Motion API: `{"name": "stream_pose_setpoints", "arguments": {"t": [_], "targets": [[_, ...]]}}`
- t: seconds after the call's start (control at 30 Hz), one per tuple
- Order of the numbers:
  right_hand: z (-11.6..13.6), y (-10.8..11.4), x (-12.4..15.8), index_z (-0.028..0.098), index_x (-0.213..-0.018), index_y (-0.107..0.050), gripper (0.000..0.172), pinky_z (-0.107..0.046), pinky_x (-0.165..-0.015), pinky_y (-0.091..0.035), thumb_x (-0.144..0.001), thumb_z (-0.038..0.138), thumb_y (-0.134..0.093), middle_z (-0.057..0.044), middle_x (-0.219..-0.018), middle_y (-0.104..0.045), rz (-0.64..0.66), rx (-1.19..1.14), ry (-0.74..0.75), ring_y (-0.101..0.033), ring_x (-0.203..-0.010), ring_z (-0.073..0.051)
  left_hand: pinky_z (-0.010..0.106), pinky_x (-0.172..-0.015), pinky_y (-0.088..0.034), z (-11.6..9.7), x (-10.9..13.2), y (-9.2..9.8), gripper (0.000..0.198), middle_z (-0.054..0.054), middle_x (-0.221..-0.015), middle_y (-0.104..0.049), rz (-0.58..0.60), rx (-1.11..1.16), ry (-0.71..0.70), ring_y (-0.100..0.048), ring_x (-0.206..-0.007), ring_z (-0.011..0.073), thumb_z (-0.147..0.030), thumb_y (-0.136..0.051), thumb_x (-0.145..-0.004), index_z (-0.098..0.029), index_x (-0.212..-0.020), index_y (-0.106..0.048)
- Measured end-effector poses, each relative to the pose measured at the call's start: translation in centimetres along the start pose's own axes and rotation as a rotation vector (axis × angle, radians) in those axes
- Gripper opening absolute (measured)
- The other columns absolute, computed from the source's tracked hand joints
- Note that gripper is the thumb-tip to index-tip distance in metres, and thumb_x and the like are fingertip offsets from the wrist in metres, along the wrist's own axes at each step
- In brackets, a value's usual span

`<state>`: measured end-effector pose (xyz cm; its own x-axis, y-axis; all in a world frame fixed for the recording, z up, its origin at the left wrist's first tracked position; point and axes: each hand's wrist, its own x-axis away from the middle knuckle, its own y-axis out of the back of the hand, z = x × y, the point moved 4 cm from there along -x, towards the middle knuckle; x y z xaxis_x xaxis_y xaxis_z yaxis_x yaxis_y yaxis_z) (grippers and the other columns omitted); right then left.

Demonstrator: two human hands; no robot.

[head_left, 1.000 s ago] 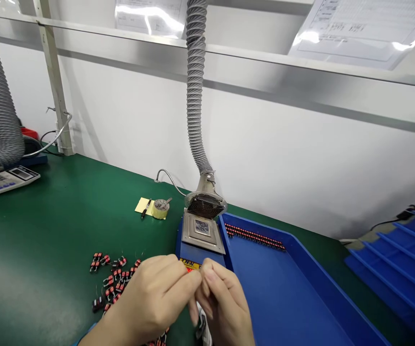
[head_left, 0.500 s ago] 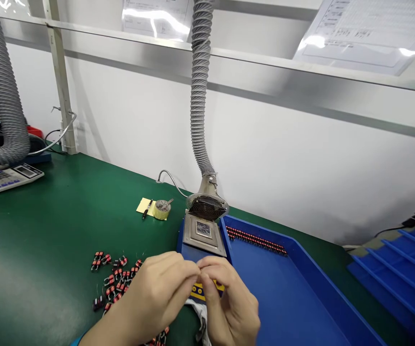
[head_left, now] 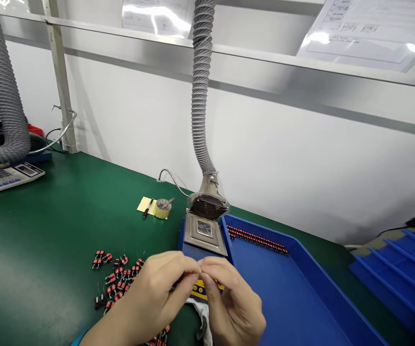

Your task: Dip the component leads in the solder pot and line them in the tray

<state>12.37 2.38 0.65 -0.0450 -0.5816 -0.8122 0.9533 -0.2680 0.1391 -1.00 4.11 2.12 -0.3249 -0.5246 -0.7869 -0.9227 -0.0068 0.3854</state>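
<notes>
My left hand (head_left: pixel 157 293) and my right hand (head_left: pixel 232 300) meet fingertip to fingertip low in the middle, just in front of a blue solder pot (head_left: pixel 203 235). Both pinch one small red and black component (head_left: pixel 189 274), which shows only as a sliver between the fingers. A loose heap of the same red and black components (head_left: pixel 115 278) lies on the green mat (head_left: pixel 42 240) to the left of my left hand. A white cloth (head_left: pixel 203 319) lies under my hands.
A blue tray (head_left: pixel 301 298) to the right holds a row of components (head_left: pixel 256 239) along its far wall. A fume hose with a round intake (head_left: pixel 207 206) hangs over the solder pot. A tape roll (head_left: pixel 162 208), pen, calculator (head_left: pixel 7 175) and stacked blue trays (head_left: pixel 402 274) are around.
My hands have risen a little and closed together at the fingertips. The right hand turned so its fingers meet the left's over the solder pot's front.
</notes>
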Motion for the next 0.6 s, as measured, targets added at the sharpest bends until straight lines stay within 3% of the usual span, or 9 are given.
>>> {"name": "stream_pose_setpoints", "arguments": {"t": [0.03, 0.13, 0.2, 0.27, 0.37, 0.47, 0.53, 0.6], "targets": [[-0.2, -0.2, 0.1, 0.020, -0.081, -0.065, 0.015, -0.026, -0.060, -0.048, -0.090, 0.011, -0.055, -0.004, -0.072, -0.064, 0.000, -0.024, -0.083, -0.060, -0.067, -0.015, 0.020, -0.054, -0.039, -0.1, 0.0, -0.1, 0.019, 0.000, -0.067, -0.059, 0.001, -0.061, -0.050, -0.051, -0.057, 0.0116, -0.011, -0.041, -0.098, -0.016, -0.087, -0.056], [-1.6, -1.0, 0.5, 0.020, -0.063, -0.050, 0.035, -0.023, -0.046, -0.039, -0.096, 0.032, -0.049, 0.003, -0.049, -0.044, 0.049, -0.364, -0.491, -0.040, -0.044, -0.010, 0.023, -0.051, -0.037, -0.5, 0.1, -0.5, 0.022, 0.000, -0.061, -0.056, 0.016, -0.159, -0.147, -0.047, -0.053, 0.0127, -0.010, -0.039, -0.098, -0.015, -0.086, -0.056], [-1.7, -1.3, 0.6, 0.021, -0.059, -0.046, 0.041, -0.023, -0.043, -0.038, -0.096, 0.038, -0.046, 0.006, -0.042, -0.036, 0.061, -0.593, -0.585, -0.034, -0.038, -0.010, 0.021, -0.052, -0.039, -0.6, 0.0, -0.4, 0.022, -0.001, -0.062, -0.057, 0.003, -0.100, -0.113, -0.048, -0.053, 0.0116, -0.010, -0.039, -0.098, -0.016, -0.085, -0.056], [-1.5, -0.6, 0.1, 0.019, -0.061, -0.054, 0.037, -0.024, -0.049, -0.045, -0.095, 0.035, -0.051, 0.003, -0.046, -0.047, 0.030, -0.559, -0.470, -0.048, -0.045, -0.012, 0.018, -0.054, -0.041, -0.5, 0.1, -0.2, 0.020, -0.002, -0.065, -0.058, -0.012, 0.007, -0.021, -0.051, -0.055, 0.0098, -0.011, -0.042, -0.098, -0.017, -0.085, -0.056], [-0.6, 0.6, -0.4, 0.022, -0.087, -0.071, 0.008, -0.029, -0.066, -0.054, -0.088, 0.020, -0.064, -0.006, -0.078, -0.070, 0.044, -0.228, -0.199, -0.066, -0.075, -0.019, 0.014, -0.060, -0.045, -0.1, 0.3, 0.0, 0.016, -0.004, -0.070, -0.061, 0.015, 0.131, 0.143, -0.056, -0.061, 0.0084, -0.011, -0.048, -0.095, -0.019, -0.085, -0.057], [0.3, 0.7, -0.5, 0.025, -0.102, -0.071, 0.030, -0.032, -0.072, -0.055, -0.083, 0.004, -0.063, -0.005, -0.086, -0.074, 0.061, -0.027, 0.016, -0.069, -0.084, -0.022, 0.014, -0.063, -0.046, 0.2, 0.4, -0.2, 0.015, -0.004, -0.073, -0.062, 0.048, 0.162, 0.223, -0.059, -0.065, 0.0088, -0.011, -0.050, -0.094, -0.020, -0.085, -0.058], [0.7, 0.4, -0.3, 0.024, -0.097, -0.070, 0.028, -0.032, -0.073, -0.054, -0.084, 0.001, -0.059, -0.003, -0.081, -0.073, 0.036, 0.070, 0.075, -0.068, -0.083, -0.021, 0.016, -0.060, -0.045, 0.1, 0.3, -0.2, 0.016, -0.003, -0.071, -0.062, 0.035, 0.105, 0.160, -0.057, -0.063, 0.0092, -0.012, -0.048, -0.095, -0.019, -0.084, -0.057], [0.4, 0.1, -0.1, 0.021, -0.080, -0.066, 0.019, -0.029, -0.066, -0.051, -0.090, 0.010, -0.054, -0.003, -0.070, -0.067, 0.025, 0.050, -0.058, -0.065, -0.071, -0.017, 0.020, -0.054, -0.042, -0.3, 0.1, -0.4, 0.019, -0.001, -0.067, -0.060, 0.019, -0.022, 0.001, -0.053, -0.057, 0.0108, -0.010, -0.043, -0.097, -0.017, -0.084, -0.057]]}}
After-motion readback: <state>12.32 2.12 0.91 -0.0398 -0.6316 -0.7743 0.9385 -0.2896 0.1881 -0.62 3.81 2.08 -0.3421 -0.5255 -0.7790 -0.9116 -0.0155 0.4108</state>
